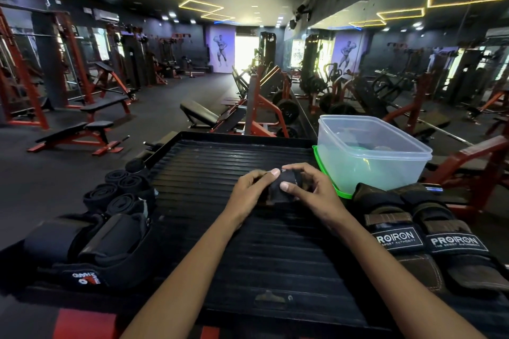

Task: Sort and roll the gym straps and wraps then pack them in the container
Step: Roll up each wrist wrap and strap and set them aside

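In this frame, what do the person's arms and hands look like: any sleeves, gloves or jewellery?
Both forearms are bare as far as the picture shows, with no sleeve in view. The left hand and right hand wear no gloves, and no rings, watch or wristband show. Fingernails are short and unpainted.

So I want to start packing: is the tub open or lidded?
Open. The tub has no lid on top; its green lid lies under it.
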